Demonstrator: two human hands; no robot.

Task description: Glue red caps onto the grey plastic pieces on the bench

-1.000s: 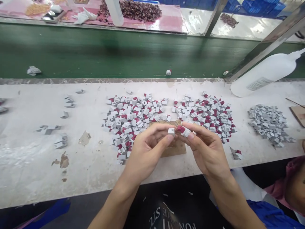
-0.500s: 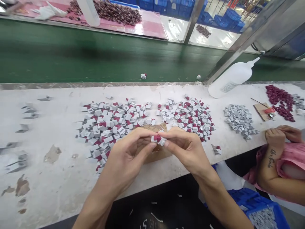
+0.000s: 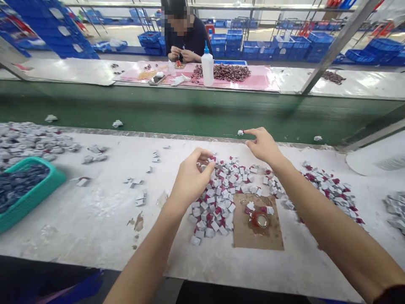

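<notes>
My left hand [image 3: 193, 179] is at the far left edge of a pile of small grey-and-maroon plastic pieces [image 3: 218, 198]. Its thumb and index finger close around one grey-and-maroon piece [image 3: 212, 159] there, mostly hidden by the fingers. My right hand [image 3: 264, 145] reaches over the table's far edge. Its index finger is stretched out and its tip meets a small grey-and-maroon piece [image 3: 240, 132] lying on the green belt [image 3: 177, 112]; the thumb stands apart below. Between my forearms lies a brown cardboard square [image 3: 243, 238] bearing a round red-rimmed container [image 3: 260, 219] and loose pieces.
More pieces [image 3: 332, 185] lie right, beside a white bottle [image 3: 373, 156]. At left stands a green basket [image 3: 58, 175] of dark parts, near another heap [image 3: 28, 141]. Single pieces [image 3: 117, 123] dot the belt. Across it a person [image 3: 199, 38] works behind another white bottle [image 3: 208, 67].
My hands were together over the cardboard, holding a grey-and-maroon piece. They have parted: the right went forward to the belt, the left to the pile. The view has turned left and up.
</notes>
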